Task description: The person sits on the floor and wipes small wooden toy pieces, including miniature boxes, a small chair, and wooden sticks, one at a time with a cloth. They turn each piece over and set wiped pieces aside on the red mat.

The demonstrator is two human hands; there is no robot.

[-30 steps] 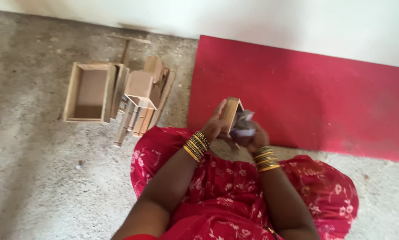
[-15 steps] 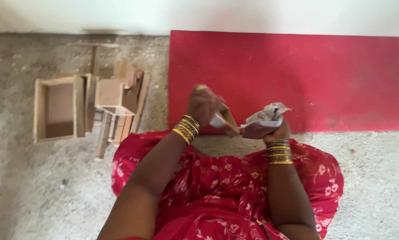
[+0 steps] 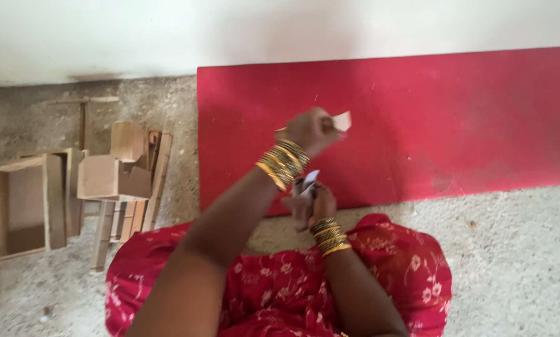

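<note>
- Pale wood piece (image 3: 341, 120) pinched in your left hand (image 3: 310, 129), over red mat (image 3: 454, 118); keep that grip firm.
- Right hand (image 3: 311, 206) closed on crumpled paper (image 3: 307, 183), near lap; rub w/ even strokes.
- Wooden boxes (image 3: 74, 187) lie left on floor.

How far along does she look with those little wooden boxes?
Several finished-looking wooden boxes and an open frame sit on the floor beside the red mat. In hand: the left hand lifts a small pale piece; the right hand grips something crumpled. What is left cannot be told.
</note>
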